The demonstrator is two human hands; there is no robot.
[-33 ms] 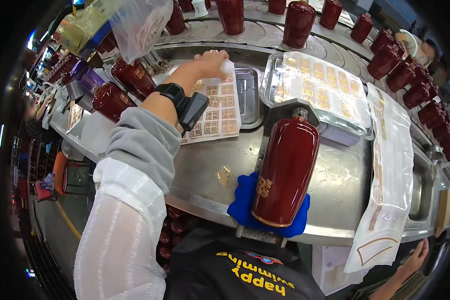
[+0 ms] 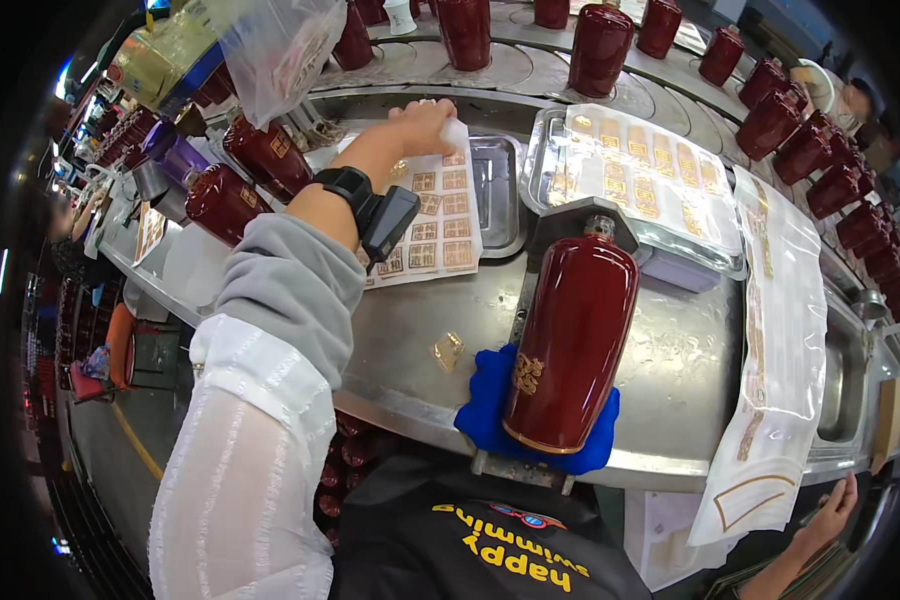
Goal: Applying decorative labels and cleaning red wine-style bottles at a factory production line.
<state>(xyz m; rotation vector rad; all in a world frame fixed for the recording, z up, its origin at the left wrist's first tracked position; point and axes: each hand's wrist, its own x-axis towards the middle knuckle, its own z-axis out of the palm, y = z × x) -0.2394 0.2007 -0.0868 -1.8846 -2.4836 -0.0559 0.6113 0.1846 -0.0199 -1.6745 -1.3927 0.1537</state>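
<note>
Reaching: I see my left hand point(image 2: 422, 122) stretched forward across the steel bench point(image 2: 670, 370), at the far top edge of the label sheet point(image 2: 440, 215).
Left arm: forearm runs from lower left up toward the centre, elbow bent, grey cuff over a white sleeve point(image 2: 245, 470); a black wrist device point(image 2: 375, 210) sits just behind the hand.
Left hand state: fingers curled together and pinched on a small white piece point(image 2: 454, 131) at the sheet's upper corner; I cannot tell whether that piece is part of the sheet.
Right hand: I see it point(image 2: 830, 510) at the lower right rim, low beside the bench edge, fingers loosely apart, clamped on nothing that shows.
Label sheet: lies flat on the bench, left of a shallow metal tray point(image 2: 495, 190); rows of gold square labels cover it.
Bottle: dark red bottle point(image 2: 570, 340) lies on its side in front of me, neck pointing away, resting on a blue pad point(image 2: 480, 410); a gold emblem shows near its base.
Loose label: one gold label point(image 2: 448, 350) lies on the bench just left of the pad.
Second tray: a tray point(image 2: 630, 165) with more gold labels under clear film sits beyond the bottle.
Long strip: a white backing strip point(image 2: 770, 350) hangs over the bench edge on the right.
Conveyor: upright red bottles point(image 2: 598, 45) stand in a curved row beyond the trays.
</note>
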